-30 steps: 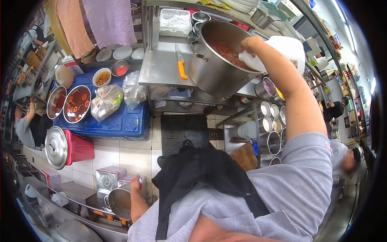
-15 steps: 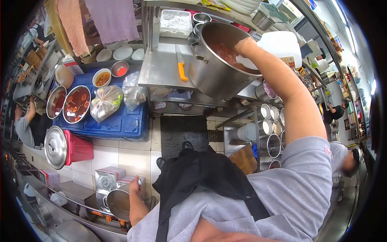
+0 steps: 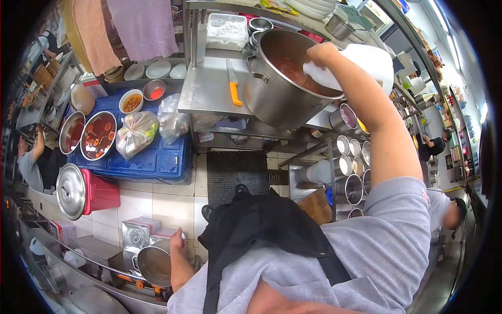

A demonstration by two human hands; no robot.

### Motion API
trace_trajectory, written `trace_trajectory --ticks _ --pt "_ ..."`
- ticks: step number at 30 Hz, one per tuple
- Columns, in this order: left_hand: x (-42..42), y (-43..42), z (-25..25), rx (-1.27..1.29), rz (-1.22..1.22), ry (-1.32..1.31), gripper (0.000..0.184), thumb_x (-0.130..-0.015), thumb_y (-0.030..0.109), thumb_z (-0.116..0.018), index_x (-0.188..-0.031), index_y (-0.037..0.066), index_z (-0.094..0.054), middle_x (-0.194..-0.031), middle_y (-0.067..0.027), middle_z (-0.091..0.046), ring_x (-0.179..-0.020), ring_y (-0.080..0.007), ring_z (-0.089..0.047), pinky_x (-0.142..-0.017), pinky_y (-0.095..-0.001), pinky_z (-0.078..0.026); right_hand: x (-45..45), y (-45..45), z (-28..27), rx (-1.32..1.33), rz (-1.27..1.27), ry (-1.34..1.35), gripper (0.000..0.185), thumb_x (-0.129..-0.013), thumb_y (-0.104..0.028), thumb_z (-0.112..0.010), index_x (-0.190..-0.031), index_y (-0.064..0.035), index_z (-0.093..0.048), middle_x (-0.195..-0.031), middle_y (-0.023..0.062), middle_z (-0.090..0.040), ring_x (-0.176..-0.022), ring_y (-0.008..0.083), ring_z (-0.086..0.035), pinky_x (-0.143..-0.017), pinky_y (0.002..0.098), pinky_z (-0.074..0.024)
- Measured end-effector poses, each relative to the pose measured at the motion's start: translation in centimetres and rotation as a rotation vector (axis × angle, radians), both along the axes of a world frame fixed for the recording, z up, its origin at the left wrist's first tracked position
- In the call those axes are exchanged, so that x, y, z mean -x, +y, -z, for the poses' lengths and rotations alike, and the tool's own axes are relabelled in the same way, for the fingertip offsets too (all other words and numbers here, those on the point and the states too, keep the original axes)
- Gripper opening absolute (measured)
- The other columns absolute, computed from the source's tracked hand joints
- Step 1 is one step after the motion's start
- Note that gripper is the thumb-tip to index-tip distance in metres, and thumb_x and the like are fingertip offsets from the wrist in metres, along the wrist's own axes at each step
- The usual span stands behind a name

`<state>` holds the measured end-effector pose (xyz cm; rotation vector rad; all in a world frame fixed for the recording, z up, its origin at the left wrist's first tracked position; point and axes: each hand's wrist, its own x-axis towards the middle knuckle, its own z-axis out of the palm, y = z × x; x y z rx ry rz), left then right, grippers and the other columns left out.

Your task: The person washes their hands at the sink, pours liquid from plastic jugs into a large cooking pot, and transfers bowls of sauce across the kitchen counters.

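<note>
My right hand [image 3: 323,54] is closed round the handle of a large white plastic jug [image 3: 366,64], which is tilted with its mouth end over a deep steel stockpot [image 3: 290,102]. Reddish liquid with pieces in it [image 3: 294,70] lies inside the pot. Whether anything flows from the jug I cannot tell. Low on the left, my left hand [image 3: 178,239] is closed, with a small white thing showing at its fingers. A steel pan [image 3: 155,266] sits just beyond that hand, apparently apart from it.
An orange-handled knife [image 3: 234,91] lies on the steel counter [image 3: 204,89] beside the stockpot. Steel bowls of red liquid [image 3: 99,136] and bagged food [image 3: 137,135] rest on a blue chest [image 3: 157,167]. A lidded red bucket [image 3: 102,191] stands on the floor. Co-workers are at both sides.
The jug has tipped further, its body swinging up and left over the pot's rim. My right hand has shifted slightly with it. My left hand stays nearly still.
</note>
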<state>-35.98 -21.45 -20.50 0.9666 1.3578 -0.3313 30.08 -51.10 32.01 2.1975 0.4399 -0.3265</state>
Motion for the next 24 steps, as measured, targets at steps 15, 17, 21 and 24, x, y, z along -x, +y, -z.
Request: trace_trajectory --ticks 15,17,21,24 --pt "-18.4 7.1 -28.2 -0.350 -0.174 -1.059 0.047 -0.090 0.003 -0.061 -0.135 0.003 -0.047 -0.111 -0.0064 -0.058 -0.101 -0.0162 -0.059 -0.084 -0.0330 -0.052 17.4 5.2 -5.9 -1.560 -0.452 -0.083 0.052 -0.084 -0.013 -0.066 -0.131 -0.0036 -0.047 -0.118 0.0131 -0.059 -0.098 0.0205 -0.061 -0.083 0.0327 -0.0496" --pt "-21.6 7.4 -32.1 -0.367 -0.099 -1.143 0.046 -0.091 0.006 -0.063 -0.133 0.000 -0.048 -0.115 -0.0077 -0.059 -0.102 -0.0164 -0.059 -0.084 -0.0326 -0.053 20.7 9.3 -1.1 -1.539 -0.563 -0.107 0.048 -0.080 -0.020 -0.073 -0.118 -0.0023 -0.050 -0.119 0.0160 -0.056 -0.106 0.0295 -0.059 -0.088 0.0387 -0.0477" --pt "-26.6 7.3 -35.1 -0.408 0.011 -1.238 0.044 -0.091 0.011 -0.066 -0.131 -0.001 -0.052 -0.111 -0.0072 -0.062 -0.097 -0.0149 -0.061 -0.082 -0.0308 -0.054 24.6 16.8 13.1 -1.612 -0.541 0.235 0.044 -0.077 -0.022 -0.079 -0.107 -0.0065 -0.050 -0.093 0.0207 -0.066 -0.082 0.0420 -0.065 -0.069 0.0454 -0.0519" --pt "-28.4 7.3 -34.3 -0.474 0.117 -1.104 0.039 -0.089 0.014 -0.069 -0.123 -0.001 -0.059 -0.101 -0.0056 -0.065 -0.086 -0.0110 -0.060 -0.072 -0.0261 -0.051 26.2 18.8 18.7 -1.574 -0.500 0.313 0.041 -0.077 -0.022 -0.079 -0.102 -0.0069 -0.049 -0.084 0.0188 -0.068 -0.076 0.0399 -0.066 -0.065 0.0450 -0.0516"
